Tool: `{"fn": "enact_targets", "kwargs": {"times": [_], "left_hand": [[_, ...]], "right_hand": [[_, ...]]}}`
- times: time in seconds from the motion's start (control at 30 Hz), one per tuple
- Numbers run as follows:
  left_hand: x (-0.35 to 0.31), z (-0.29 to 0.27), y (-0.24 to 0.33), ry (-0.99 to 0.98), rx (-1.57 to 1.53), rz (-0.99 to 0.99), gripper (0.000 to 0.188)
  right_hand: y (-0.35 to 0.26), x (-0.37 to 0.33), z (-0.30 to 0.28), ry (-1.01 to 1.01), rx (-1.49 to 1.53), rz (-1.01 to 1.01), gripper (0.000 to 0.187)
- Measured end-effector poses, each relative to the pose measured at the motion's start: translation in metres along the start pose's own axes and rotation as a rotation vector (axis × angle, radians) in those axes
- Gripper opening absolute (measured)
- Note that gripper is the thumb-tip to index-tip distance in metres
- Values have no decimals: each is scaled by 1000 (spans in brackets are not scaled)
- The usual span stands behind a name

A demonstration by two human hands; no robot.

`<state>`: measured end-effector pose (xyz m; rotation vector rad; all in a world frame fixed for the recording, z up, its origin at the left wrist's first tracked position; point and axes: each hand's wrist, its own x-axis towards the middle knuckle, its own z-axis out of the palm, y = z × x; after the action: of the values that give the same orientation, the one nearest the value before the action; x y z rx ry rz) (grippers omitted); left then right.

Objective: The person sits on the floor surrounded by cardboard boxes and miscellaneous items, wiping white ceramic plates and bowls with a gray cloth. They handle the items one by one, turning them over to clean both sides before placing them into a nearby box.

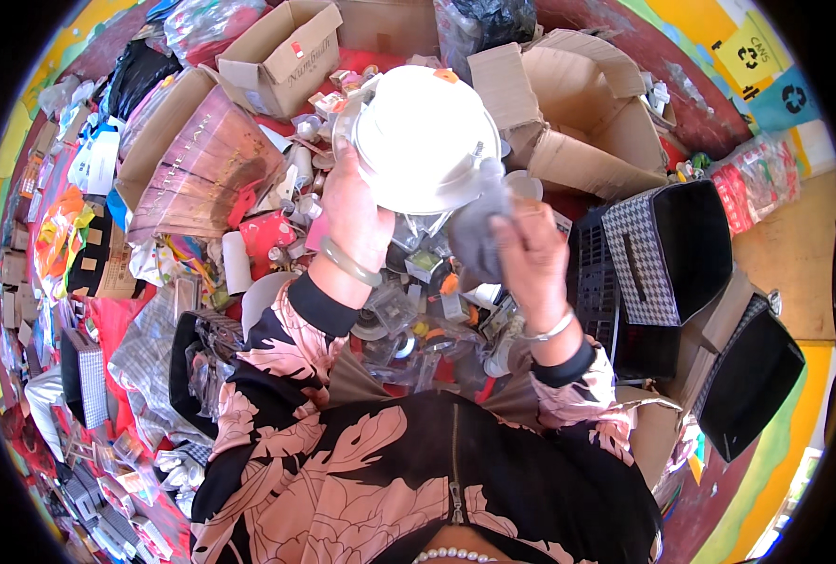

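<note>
Head view: A person in a black-and-pink floral jacket (pixel 380 479) holds a white dish (pixel 427 141) above a pile of small household odds and ends (pixel 409 324), between a cardboard box (pixel 282 56) at far left and an open carton (pixel 583 103) at far right. The left hand (pixel 357 211), a pale bangle (pixel 350 263) at its wrist, grips the dish's left edge, fingers clamped on it though partly hidden. The right hand (pixel 536 254) has its fingers closed on a blurred grey cloth (pixel 479 235) at the dish's near right edge. A checked bin (pixel 636 258) stands to the right.
</note>
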<state>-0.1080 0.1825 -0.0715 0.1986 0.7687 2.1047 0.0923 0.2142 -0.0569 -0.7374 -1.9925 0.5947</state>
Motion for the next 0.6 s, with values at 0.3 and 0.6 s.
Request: {"fn": "enact_targets", "kwargs": {"times": [0.3, 0.6], "left_hand": [[-27, 20, 1, -85, 163, 29, 47], [-26, 17, -22, 8, 248, 93, 56]], "right_hand": [[-9, 5, 18, 18, -406, -11, 19], [-27, -4, 41, -146, -440, -13, 7]]}}
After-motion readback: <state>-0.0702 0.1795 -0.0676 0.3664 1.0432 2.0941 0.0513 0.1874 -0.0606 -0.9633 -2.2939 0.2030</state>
